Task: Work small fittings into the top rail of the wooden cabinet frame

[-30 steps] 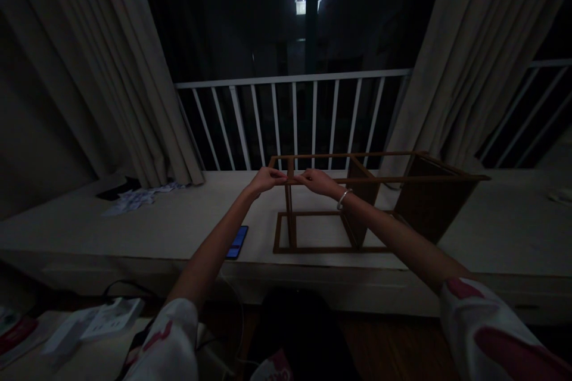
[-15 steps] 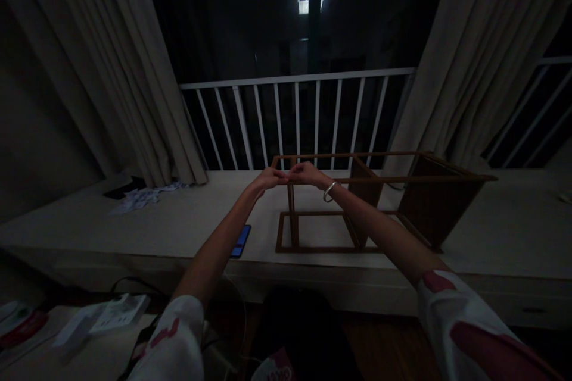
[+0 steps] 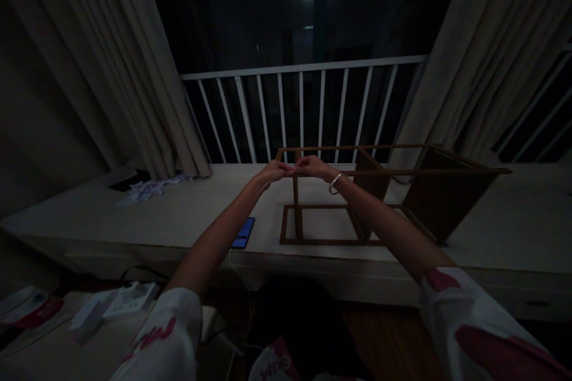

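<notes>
A brown wooden frame [image 3: 402,171] lies on its side on a pale window ledge [image 3: 192,214] in a dim room. My left hand [image 3: 273,171] and my right hand [image 3: 313,166] meet at the near top corner of the frame, above its upright post [image 3: 295,202]. Both hands pinch at that corner with fingers closed, almost touching each other. Whether a small part sits between the fingertips is too dark to tell. A silver bangle [image 3: 334,183] circles my right wrist.
A phone [image 3: 243,232] with a lit blue screen lies on the ledge left of the frame. Crumpled paper [image 3: 149,189] sits by the left curtain. A white railing [image 3: 304,107] runs behind. White boxes [image 3: 111,306] rest low at left.
My right hand slid left along the top rail until it met my left hand at the corner. The view shifted slightly to the left and tilted down.
</notes>
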`<action>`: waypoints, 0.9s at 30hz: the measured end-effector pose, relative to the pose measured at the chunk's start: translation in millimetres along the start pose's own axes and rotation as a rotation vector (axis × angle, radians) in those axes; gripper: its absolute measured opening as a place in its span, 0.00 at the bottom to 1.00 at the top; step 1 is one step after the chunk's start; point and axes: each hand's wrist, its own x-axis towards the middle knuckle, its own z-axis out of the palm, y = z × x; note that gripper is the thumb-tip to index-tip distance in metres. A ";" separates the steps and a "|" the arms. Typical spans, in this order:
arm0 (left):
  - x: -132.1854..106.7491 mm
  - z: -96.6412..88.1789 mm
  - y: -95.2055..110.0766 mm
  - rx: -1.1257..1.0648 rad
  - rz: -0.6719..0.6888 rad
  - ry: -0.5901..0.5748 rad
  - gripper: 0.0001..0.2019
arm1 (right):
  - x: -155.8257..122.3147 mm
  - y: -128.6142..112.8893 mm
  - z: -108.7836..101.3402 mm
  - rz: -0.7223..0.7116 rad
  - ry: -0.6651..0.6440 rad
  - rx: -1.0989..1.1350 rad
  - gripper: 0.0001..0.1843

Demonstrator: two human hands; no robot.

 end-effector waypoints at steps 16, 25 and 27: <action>6.6 7.9 0.8 -0.001 -0.017 0.058 0.11 | 8.5 19.7 -3.9 -0.100 -0.004 -0.185 0.23; 0.2 8.6 6.3 -0.019 -0.010 0.041 0.12 | 1.7 12.1 -5.2 -0.102 -0.047 -0.188 0.24; 0.1 7.3 6.1 -0.021 -0.010 0.024 0.11 | 0.0 9.9 -4.8 -0.097 -0.042 -0.189 0.24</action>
